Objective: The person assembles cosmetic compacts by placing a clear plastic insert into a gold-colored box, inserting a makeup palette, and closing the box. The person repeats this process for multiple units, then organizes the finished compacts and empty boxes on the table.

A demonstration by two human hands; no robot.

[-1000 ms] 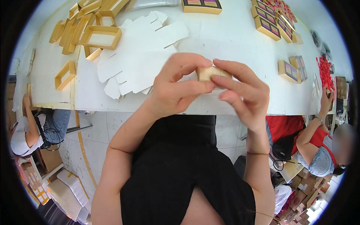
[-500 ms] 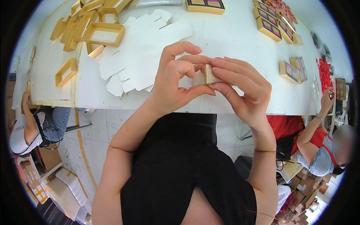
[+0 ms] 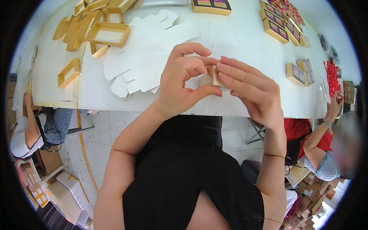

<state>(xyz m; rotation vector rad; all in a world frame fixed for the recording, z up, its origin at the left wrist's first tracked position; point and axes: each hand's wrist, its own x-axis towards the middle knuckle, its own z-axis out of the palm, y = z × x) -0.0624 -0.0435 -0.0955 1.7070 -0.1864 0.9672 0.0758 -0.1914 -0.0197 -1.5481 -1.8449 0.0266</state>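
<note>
Above the table's near edge, my left hand (image 3: 183, 82) pinches a small gold box (image 3: 217, 76) between its thumb below and fingers above. The box is turned with a narrow end toward me, and much of it is hidden by my fingers. My right hand (image 3: 255, 86) has its fingers stretched out, tips lying against the right side of the box. Its thumb is tucked low under the palm, apart from the box. Flat white card pieces (image 3: 149, 53) lie in an overlapping pile just beyond my left hand.
Several empty gold frames (image 3: 109, 33) are heaped at the far left, with one gold frame (image 3: 69, 73) apart. Boxes with coloured panels (image 3: 276, 30) stand far right, another box (image 3: 212, 5) far centre, more boxes (image 3: 299, 73) nearer right. Co-workers sit at both sides; red shreds (image 3: 332, 78) lie right.
My right thumb has come off the box and dropped lower, and the right fingers have straightened over its side. My left hand keeps its pinch and has shifted slightly right.
</note>
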